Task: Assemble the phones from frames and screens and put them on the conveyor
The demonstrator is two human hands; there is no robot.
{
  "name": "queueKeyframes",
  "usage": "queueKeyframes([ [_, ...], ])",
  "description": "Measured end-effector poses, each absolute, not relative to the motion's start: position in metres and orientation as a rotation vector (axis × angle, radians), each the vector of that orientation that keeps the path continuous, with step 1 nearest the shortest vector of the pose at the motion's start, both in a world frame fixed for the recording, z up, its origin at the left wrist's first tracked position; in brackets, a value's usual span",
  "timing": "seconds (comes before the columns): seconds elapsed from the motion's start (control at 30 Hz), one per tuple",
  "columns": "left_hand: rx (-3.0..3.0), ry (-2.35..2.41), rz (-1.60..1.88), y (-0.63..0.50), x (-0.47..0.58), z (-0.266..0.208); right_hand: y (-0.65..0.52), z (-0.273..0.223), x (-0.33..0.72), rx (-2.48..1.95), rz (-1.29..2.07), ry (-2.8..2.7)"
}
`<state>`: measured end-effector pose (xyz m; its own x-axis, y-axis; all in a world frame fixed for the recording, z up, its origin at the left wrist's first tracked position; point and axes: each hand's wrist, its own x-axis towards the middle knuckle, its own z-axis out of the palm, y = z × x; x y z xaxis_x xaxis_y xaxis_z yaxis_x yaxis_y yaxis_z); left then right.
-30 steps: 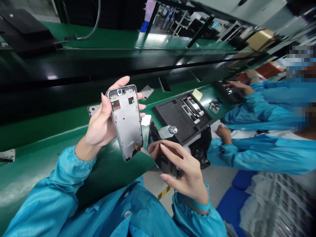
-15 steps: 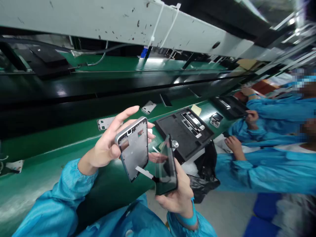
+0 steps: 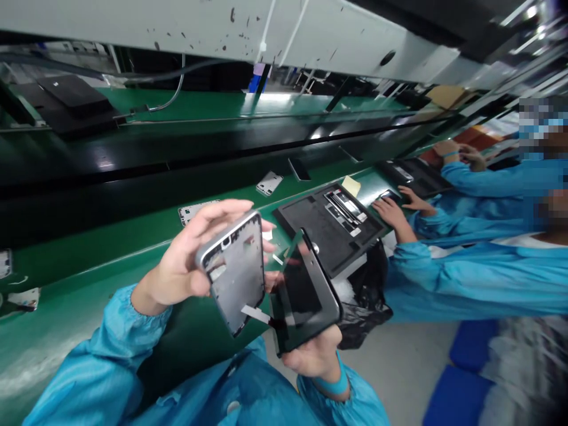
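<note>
At frame centre, the left hand grips a frame; the right hand clasps a screen just beside it.

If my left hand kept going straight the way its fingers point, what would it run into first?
Probably the black screen panel held in the right hand. The left hand, gripping the grey phone frame, points its fingers rightward toward it, though depth is unclear.

One phone frame, one dark screen panel, three loose frames on the belt, one black tray.
</note>
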<state>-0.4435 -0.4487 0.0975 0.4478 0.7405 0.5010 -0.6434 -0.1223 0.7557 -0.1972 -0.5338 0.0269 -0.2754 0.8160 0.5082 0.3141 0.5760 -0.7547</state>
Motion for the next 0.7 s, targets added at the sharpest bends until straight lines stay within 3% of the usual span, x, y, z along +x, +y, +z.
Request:
queueKeyframes([
  [0.23,0.948,0.52,1.235,-0.431,-0.421,0.092,-0.517,0.046,-0.215,-1.012,0.742,-1.625],
  [0.7,1.037,0.603,1.319,-0.422,-0.419,0.089,-0.498,0.028,-0.237,-1.043,0.81,-1.584],
])
